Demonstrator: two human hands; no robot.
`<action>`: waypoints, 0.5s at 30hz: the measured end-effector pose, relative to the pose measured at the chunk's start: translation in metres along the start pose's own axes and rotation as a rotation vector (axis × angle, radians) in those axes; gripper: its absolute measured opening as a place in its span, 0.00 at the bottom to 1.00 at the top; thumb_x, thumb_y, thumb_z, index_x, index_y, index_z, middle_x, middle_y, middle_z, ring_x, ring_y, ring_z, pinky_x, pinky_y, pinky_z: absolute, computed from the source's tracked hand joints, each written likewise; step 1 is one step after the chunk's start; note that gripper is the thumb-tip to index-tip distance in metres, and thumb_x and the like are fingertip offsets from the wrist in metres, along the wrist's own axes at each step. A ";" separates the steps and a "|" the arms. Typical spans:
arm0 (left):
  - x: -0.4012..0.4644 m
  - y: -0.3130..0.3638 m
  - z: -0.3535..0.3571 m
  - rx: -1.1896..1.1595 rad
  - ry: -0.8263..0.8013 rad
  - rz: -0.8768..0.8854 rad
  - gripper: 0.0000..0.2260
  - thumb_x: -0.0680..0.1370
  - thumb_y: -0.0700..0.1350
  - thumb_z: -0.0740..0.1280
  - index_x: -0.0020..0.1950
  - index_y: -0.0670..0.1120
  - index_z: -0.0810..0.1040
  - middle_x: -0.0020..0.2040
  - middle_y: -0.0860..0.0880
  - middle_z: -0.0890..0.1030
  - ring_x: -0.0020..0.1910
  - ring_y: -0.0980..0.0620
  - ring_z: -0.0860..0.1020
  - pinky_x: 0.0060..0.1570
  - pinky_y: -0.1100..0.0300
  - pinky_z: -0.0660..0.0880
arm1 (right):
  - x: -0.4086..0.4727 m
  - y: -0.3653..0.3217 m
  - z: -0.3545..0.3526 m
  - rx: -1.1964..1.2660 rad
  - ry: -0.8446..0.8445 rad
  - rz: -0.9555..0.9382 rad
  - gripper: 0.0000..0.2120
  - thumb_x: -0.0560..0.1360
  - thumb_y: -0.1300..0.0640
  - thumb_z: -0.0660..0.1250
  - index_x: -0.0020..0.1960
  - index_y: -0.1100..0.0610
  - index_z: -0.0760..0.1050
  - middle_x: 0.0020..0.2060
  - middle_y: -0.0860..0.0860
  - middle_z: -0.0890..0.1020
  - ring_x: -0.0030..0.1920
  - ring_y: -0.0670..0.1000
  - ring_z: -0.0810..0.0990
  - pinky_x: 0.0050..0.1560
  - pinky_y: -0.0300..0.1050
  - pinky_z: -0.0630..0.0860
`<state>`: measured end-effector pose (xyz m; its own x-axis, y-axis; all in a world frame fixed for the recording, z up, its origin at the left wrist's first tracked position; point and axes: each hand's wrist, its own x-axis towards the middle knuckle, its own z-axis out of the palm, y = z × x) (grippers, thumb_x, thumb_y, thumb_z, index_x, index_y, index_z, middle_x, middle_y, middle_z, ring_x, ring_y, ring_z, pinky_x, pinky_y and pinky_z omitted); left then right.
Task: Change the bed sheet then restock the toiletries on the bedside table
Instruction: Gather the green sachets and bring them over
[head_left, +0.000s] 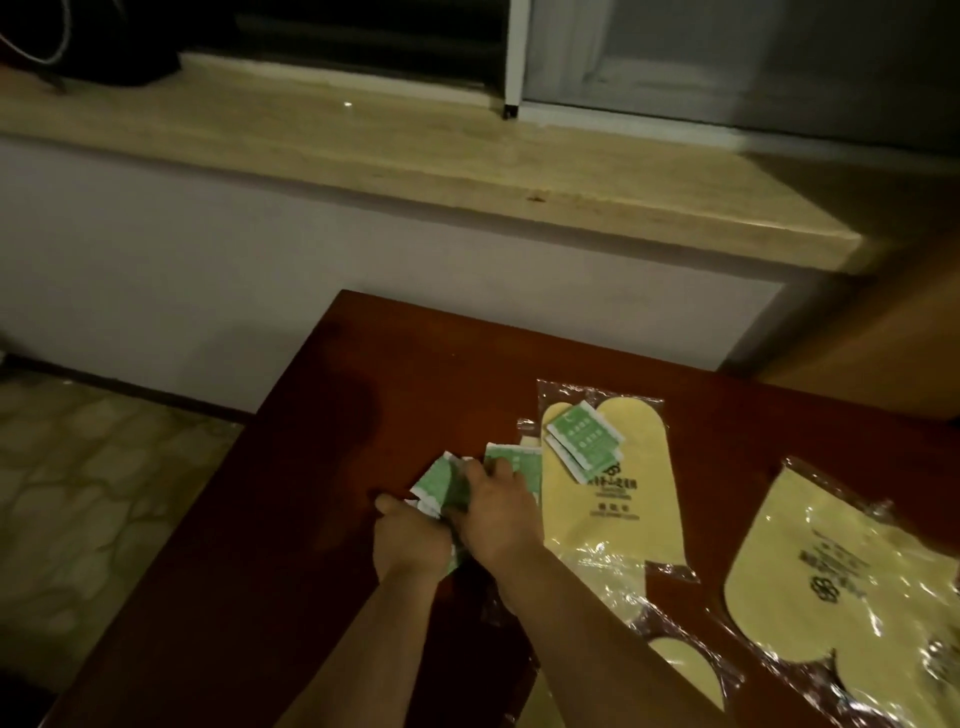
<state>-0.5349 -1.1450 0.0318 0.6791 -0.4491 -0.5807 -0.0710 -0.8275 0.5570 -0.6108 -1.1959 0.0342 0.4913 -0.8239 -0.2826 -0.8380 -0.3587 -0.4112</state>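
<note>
Several green-and-white toiletry sachets are bunched on the dark red bedside table. My left hand grips the bunch from the left, thumb stretched out on the table. My right hand lies over the sachets from the right, fingers curled onto them. Another green sachet peeks out just beyond my right fingers. Two more sachets lie on top of a yellow slipper pack in clear wrap. No bed sheet is in view.
A second wrapped yellow slipper pack lies at the table's right. A third pack shows partly under my right forearm. A wooden window ledge runs behind the table above a white wall. Patterned floor lies to the left.
</note>
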 end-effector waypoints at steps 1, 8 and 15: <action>0.002 -0.001 -0.001 -0.050 -0.012 0.012 0.20 0.75 0.38 0.64 0.65 0.39 0.63 0.57 0.38 0.76 0.51 0.40 0.77 0.44 0.54 0.72 | 0.001 0.000 0.000 0.002 0.001 0.014 0.26 0.77 0.47 0.63 0.71 0.51 0.61 0.64 0.56 0.67 0.64 0.57 0.66 0.60 0.49 0.68; 0.010 -0.001 -0.027 -0.612 -0.233 -0.034 0.09 0.74 0.29 0.62 0.47 0.39 0.79 0.42 0.40 0.81 0.38 0.43 0.79 0.37 0.57 0.73 | 0.014 -0.007 -0.002 0.529 0.061 0.133 0.24 0.71 0.60 0.70 0.62 0.56 0.63 0.57 0.53 0.71 0.57 0.56 0.75 0.46 0.49 0.79; -0.002 0.008 -0.038 -0.999 -0.640 -0.068 0.12 0.80 0.40 0.57 0.60 0.42 0.77 0.51 0.40 0.83 0.47 0.42 0.82 0.43 0.50 0.78 | 0.004 -0.007 -0.018 0.766 0.008 0.158 0.09 0.76 0.61 0.65 0.52 0.55 0.66 0.46 0.48 0.77 0.42 0.45 0.76 0.28 0.26 0.68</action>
<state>-0.5089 -1.1381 0.0596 0.1506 -0.7361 -0.6600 0.7451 -0.3543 0.5651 -0.6076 -1.2042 0.0513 0.3758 -0.8439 -0.3830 -0.4993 0.1637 -0.8508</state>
